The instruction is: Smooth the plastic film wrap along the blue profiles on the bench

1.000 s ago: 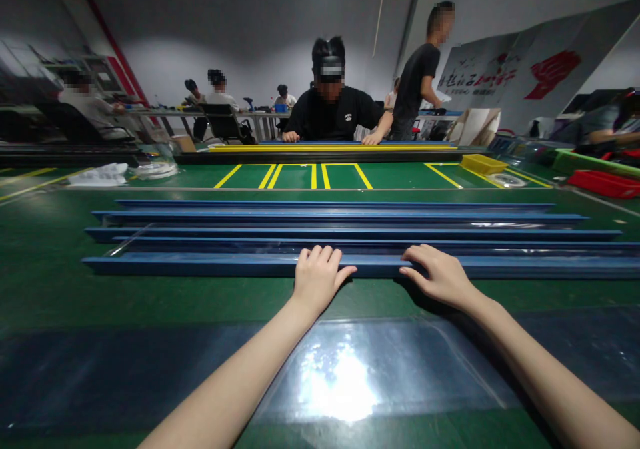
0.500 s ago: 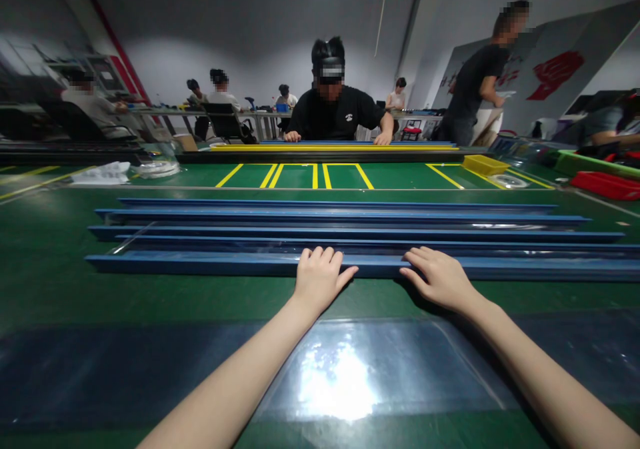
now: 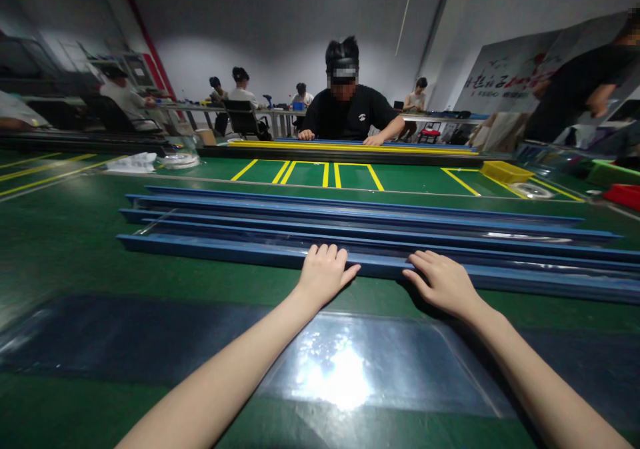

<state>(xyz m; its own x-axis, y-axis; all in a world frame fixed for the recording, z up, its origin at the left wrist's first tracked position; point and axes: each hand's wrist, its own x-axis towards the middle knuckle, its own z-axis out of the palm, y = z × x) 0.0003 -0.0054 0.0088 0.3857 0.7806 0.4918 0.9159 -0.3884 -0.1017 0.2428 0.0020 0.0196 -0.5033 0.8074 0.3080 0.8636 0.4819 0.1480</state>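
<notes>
My left hand (image 3: 324, 274) grips the nearest long blue channel strip (image 3: 210, 249), its fingers curled over the upper edge and the thumb along the front side. A short way to the right, my right hand (image 3: 443, 282) holds the same strip, fingers over the top and thumb at the front. Behind it lie several more blue channel strips (image 3: 350, 210), side by side. A clear film (image 3: 165, 219) shows in the channels near the left ends. Under my forearms a wide transparent plastic sheet (image 3: 200, 342) lies flat, with a bright glare on it.
The green table (image 3: 60, 262) carries yellow tape lines. Across it, a person in black (image 3: 345, 112) has both hands on yellow and blue strips (image 3: 430, 148). A yellow tray (image 3: 505, 172), a red bin (image 3: 623, 196) and a white plastic bag (image 3: 133, 162) stand farther off.
The view has turned left and tilted slightly, while my hands stay on the strip. The person walking at the right has moved farther right. The person opposite has shifted a hand inward.
</notes>
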